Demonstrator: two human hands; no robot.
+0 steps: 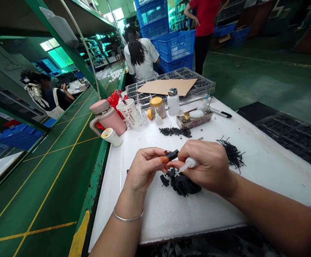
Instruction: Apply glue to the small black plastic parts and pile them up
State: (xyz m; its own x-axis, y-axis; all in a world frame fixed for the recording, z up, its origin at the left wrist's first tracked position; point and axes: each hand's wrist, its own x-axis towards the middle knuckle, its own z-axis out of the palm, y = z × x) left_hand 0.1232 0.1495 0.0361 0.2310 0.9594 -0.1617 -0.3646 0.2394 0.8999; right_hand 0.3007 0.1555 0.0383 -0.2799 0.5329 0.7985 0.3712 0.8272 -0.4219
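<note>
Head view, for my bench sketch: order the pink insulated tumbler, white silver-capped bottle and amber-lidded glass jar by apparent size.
1. Pink insulated tumbler, clearly largest.
2. White silver-capped bottle and amber-lidded glass jar: too alike to rank, the bottle taller, the jar wider.

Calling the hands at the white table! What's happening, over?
Left hand pinching a black piece. Right hand holding a white squeeze bottle. Black pieces piled below, over.

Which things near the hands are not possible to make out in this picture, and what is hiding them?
All in the head view:
The small black part is partly hidden by the left hand, so its full shape is unclear.
The body of the white squeeze bottle is hidden by the right hand.
The lower pieces of the black pile are hidden by the upper pieces.
The label of the gold-capped bottle is too small to read.
</note>
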